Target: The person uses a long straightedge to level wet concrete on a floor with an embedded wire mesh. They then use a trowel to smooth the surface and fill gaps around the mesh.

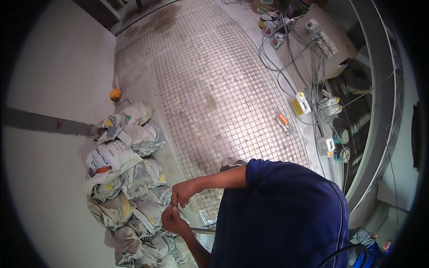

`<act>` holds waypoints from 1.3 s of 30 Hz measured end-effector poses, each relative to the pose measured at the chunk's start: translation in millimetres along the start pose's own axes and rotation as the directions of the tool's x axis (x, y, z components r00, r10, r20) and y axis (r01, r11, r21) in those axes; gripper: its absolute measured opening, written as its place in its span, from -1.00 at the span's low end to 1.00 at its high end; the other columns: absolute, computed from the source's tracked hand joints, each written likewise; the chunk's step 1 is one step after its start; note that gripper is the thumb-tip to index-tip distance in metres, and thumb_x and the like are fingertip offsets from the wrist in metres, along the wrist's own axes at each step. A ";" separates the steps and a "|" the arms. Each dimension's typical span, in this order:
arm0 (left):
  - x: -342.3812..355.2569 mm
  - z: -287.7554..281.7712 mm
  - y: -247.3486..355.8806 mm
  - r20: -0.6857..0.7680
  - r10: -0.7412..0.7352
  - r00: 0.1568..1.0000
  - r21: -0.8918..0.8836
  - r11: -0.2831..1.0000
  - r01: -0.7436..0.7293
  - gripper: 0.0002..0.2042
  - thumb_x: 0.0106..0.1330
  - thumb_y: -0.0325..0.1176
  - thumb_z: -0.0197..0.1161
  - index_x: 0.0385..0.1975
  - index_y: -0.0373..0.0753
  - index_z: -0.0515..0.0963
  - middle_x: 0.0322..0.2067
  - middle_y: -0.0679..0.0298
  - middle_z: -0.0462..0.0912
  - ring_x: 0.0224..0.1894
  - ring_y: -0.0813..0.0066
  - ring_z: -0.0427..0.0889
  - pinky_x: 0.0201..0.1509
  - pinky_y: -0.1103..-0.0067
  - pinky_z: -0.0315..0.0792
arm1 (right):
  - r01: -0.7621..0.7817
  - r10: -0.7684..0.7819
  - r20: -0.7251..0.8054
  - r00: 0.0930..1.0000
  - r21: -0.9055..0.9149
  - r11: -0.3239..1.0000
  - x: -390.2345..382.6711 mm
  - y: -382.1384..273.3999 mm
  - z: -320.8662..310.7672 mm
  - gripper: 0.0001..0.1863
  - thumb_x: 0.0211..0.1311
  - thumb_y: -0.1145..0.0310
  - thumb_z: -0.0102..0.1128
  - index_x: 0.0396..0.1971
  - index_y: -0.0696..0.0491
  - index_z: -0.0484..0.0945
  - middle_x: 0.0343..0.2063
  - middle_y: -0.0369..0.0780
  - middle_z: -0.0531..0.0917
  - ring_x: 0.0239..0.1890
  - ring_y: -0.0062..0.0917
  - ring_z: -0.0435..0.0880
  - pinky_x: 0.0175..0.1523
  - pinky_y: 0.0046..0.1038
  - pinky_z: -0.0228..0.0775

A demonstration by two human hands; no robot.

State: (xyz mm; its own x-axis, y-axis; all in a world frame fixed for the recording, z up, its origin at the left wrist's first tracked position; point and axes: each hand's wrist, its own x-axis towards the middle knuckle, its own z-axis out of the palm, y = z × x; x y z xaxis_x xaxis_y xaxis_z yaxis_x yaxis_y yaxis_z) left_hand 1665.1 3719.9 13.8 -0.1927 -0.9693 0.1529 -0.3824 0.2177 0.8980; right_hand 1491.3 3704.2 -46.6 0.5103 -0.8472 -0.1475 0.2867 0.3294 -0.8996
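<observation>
My right hand (187, 193) and my left hand (174, 220) are close together in front of my body, their fingertips meeting or nearly so. The fingers of both are curled and pinched. Whatever they hold, if anything, is too small or hidden to make out. Beneath and beyond them lies a heap of filled, dusty white bags (147, 174) with grey and yellow patches. A pale narrow bar (203, 231) shows beside my left forearm, partly hidden by it. Near my torso, a shiny flat plate (208, 217) rests on the floor.
A small-tile floor (210, 89) stretches away. An orange-handled tool (103, 169) lies on the bags; an orange-handled scraper (283, 123) lies on the tiles. Rightward are white jugs (300, 105), tins (278, 41), tangled cables and a board with sockets (328, 44). A wall (49, 178) borders the bags.
</observation>
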 end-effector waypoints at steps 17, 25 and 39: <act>78.9 2.1 -11.5 0.312 0.012 0.950 -0.171 0.984 0.043 -0.86 0.16 -0.69 0.25 -0.29 -0.43 0.51 -0.31 0.20 0.59 -0.27 0.50 0.57 -0.15 0.57 0.48 | 0.064 -0.073 -0.163 0.984 -0.059 0.996 16.1 -29.1 -24.8 -0.63 -0.09 0.54 0.18 -0.20 0.18 0.73 -0.42 -0.21 0.72 -0.40 -0.59 0.65 -0.30 -0.51 0.46; 84.9 -30.1 -24.5 0.410 0.106 0.906 -0.163 0.986 -0.042 -0.88 0.16 -0.64 0.29 -0.33 -0.38 0.53 -0.37 0.26 0.58 -0.31 0.57 0.53 -0.19 0.63 0.44 | 0.082 -0.116 -0.315 0.942 -0.121 0.989 28.1 -14.9 10.6 -0.65 -0.13 0.55 0.19 -0.24 0.18 0.74 -0.46 -0.21 0.73 -0.41 -0.61 0.66 -0.31 -0.54 0.46; 215.6 85.4 -15.3 0.689 0.302 0.659 -0.245 0.953 -0.181 -0.83 0.06 -0.70 0.33 -0.38 -0.35 0.54 -0.38 0.30 0.55 -0.30 0.54 0.52 -0.20 0.61 0.42 | 0.227 -0.226 -0.611 0.759 -0.077 0.971 13.9 -42.1 -90.8 -0.68 -0.13 0.55 0.20 -0.28 0.16 0.75 -0.44 -0.23 0.75 -0.39 -0.61 0.65 -0.28 -0.52 0.44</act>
State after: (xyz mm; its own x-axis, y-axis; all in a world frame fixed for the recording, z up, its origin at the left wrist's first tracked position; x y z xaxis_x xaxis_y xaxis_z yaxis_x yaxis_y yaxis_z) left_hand 1552.3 3517.3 -2.2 -0.8651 -0.4939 0.0874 -0.1085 0.3544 0.9288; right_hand 1412.7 3640.7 -48.1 -0.1728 -0.9720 -0.1592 0.3317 0.0948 -0.9386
